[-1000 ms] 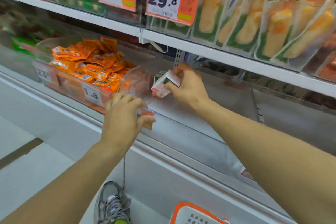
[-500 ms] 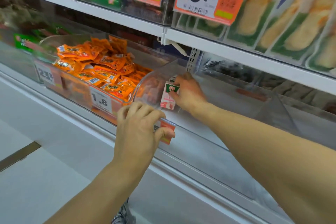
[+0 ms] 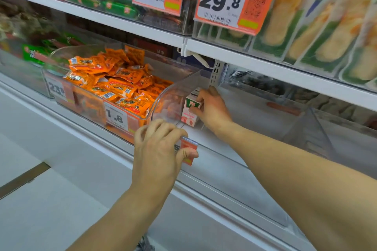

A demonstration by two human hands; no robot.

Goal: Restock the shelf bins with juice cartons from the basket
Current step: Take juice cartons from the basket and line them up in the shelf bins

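While upright, juice carton (image 3: 190, 112) fills right grip (image 3: 211, 110).

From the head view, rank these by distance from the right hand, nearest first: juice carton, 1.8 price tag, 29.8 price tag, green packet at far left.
1. Juice carton: gripped by the right hand, in the clear bin.
2. 1.8 price tag: to the left, on the orange snack bin's front.
3. 29.8 price tag: above, on the upper shelf.
4. Green packet: far left.

The right hand (image 3: 212, 108) grips a juice carton (image 3: 189, 111) standing upright in the clear shelf bin (image 3: 179, 85); the left hand (image 3: 161, 149) holds the bin's near rim by an orange price tag (image 3: 188, 152).
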